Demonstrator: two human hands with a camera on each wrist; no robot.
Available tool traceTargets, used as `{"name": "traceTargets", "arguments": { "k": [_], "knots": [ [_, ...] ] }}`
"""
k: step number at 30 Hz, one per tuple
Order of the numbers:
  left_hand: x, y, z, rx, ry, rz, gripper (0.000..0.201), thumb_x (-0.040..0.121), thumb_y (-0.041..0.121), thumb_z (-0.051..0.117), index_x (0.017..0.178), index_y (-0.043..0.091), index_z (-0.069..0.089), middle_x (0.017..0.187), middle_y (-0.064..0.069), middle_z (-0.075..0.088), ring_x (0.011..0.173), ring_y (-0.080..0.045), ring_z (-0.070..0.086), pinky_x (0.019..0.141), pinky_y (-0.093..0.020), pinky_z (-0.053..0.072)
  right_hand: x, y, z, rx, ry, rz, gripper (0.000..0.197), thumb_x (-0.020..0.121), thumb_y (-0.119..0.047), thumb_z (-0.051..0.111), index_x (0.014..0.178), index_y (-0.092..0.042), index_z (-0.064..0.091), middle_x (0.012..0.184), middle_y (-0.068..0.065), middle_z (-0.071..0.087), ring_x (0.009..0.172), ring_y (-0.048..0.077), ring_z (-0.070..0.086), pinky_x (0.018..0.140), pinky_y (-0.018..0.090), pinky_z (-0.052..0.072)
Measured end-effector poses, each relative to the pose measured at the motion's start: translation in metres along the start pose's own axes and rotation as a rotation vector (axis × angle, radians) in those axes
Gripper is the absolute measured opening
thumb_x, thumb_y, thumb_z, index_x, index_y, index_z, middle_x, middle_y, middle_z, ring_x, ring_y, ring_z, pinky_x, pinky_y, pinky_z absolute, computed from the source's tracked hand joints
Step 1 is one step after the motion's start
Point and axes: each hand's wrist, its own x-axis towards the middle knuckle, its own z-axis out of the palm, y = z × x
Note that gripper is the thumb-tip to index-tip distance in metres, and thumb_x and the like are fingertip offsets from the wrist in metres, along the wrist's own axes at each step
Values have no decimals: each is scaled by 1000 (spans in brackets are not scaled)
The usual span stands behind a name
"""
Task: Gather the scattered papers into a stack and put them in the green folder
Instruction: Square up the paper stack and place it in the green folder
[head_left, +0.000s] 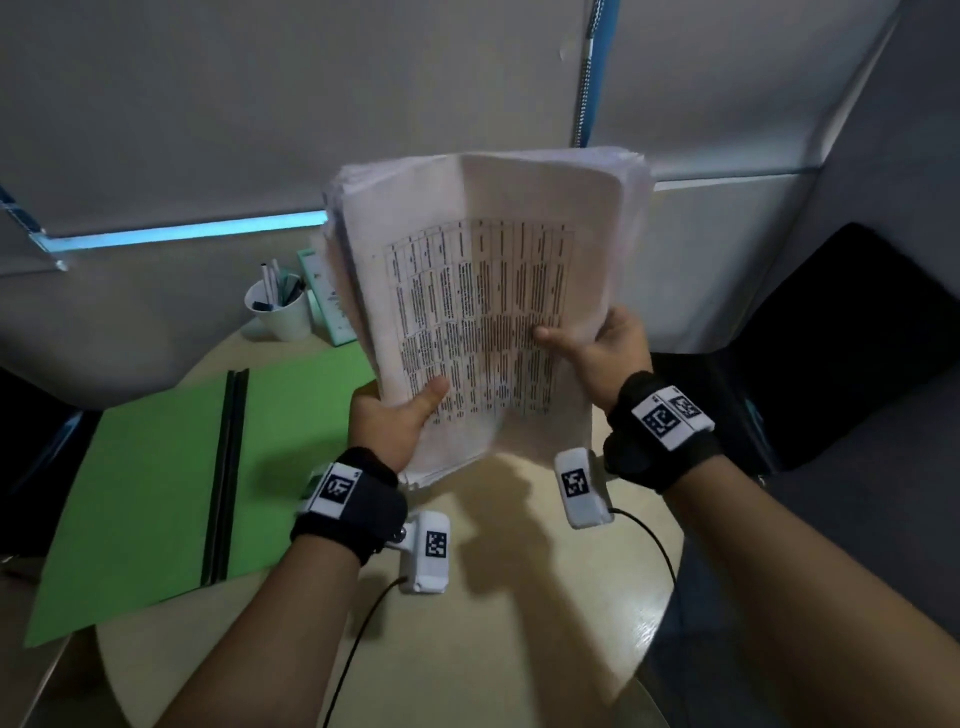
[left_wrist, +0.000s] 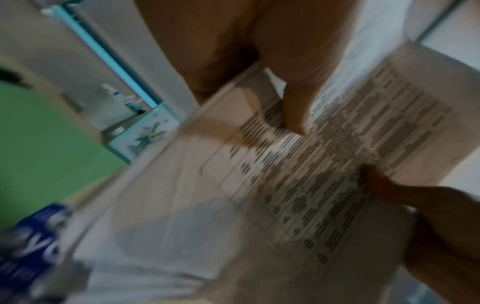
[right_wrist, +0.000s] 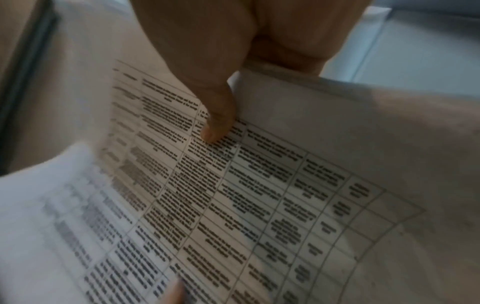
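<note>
A thick stack of white papers (head_left: 483, 291) with a printed table on the top sheet is held up above the table, standing nearly upright. My left hand (head_left: 395, 415) grips its lower left edge, thumb on the front. My right hand (head_left: 597, 348) grips the right edge, thumb pressed on the print. The green folder (head_left: 145, 483) lies open flat on the table to the left, with a black spine strip down its middle. Both wrist views show a thumb on the stack of papers (left_wrist: 298, 185) (right_wrist: 259, 195), blurred in the left one.
A white cup of pens (head_left: 280, 306) and a pale green box (head_left: 324, 296) stand at the back of the round beige table (head_left: 519, 597). Grey partition walls close in behind. A black chair (head_left: 857, 353) stands to the right. Cables hang from both wrist cameras.
</note>
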Motion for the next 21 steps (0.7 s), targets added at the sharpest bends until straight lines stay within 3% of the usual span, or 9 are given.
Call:
{"name": "traceTargets", "arguments": {
  "k": [2,5,8,10,12,15,17,19,21],
  "knots": [
    [3,0,2,16,-8,56,87,47,70,80,104,6,64,97,-8,72,89,-25,68,80,-40,58,-2,1,3,39,65,15,36,74,-7,80,107,-3,68,99,2,73,88,12,71,75,27,58],
    [12,18,0,-28,6,94,50,64,47,84,104,21,68,95,10,70,86,-5,66,68,-16,53,-3,0,3,61,77,27,33,77,-2,76,108,-2,66,98,0,72,85,6,69,75,24,58],
    [26,37,2,-108,41,122,60,69,43,82,120,18,61,110,8,66,99,-12,64,81,-15,45,-7,2,8,61,90,24,32,79,-7,76,110,-9,65,99,-5,71,88,5,68,73,21,57],
    [31,41,8,-141,102,158,62,73,38,81,124,12,56,112,5,62,103,-14,60,84,-13,41,-8,3,12,75,121,16,25,80,-11,76,101,-18,65,94,-9,70,87,3,66,67,17,55],
    [29,37,16,-171,98,148,45,76,32,80,112,19,56,104,10,60,93,-7,59,84,-10,39,-9,6,14,97,141,-1,23,80,-10,76,89,-26,63,87,-12,69,79,-1,65,62,13,53],
    [20,14,25,-118,47,150,33,76,22,81,94,32,56,84,25,57,73,12,54,63,0,43,-15,29,14,61,180,32,23,76,-12,80,93,-20,65,87,-10,70,78,0,67,65,19,56],
    [23,-12,28,-52,61,116,28,71,21,85,90,24,65,82,21,65,74,4,65,63,-7,51,-24,55,11,6,191,102,30,73,-15,84,96,-16,65,84,-9,69,79,6,67,62,19,56],
    [27,-31,31,3,34,66,29,67,27,86,90,18,72,83,9,73,79,-10,72,72,-25,59,-34,73,7,-9,201,161,33,70,-14,85,95,-11,65,82,-8,68,76,8,66,56,14,53],
    [27,-35,36,14,26,52,33,69,31,85,95,15,72,89,5,74,83,-13,72,77,-29,58,-34,78,6,40,200,201,28,72,-10,83,94,-8,66,82,-4,69,76,11,67,54,13,52]
  ]
}}
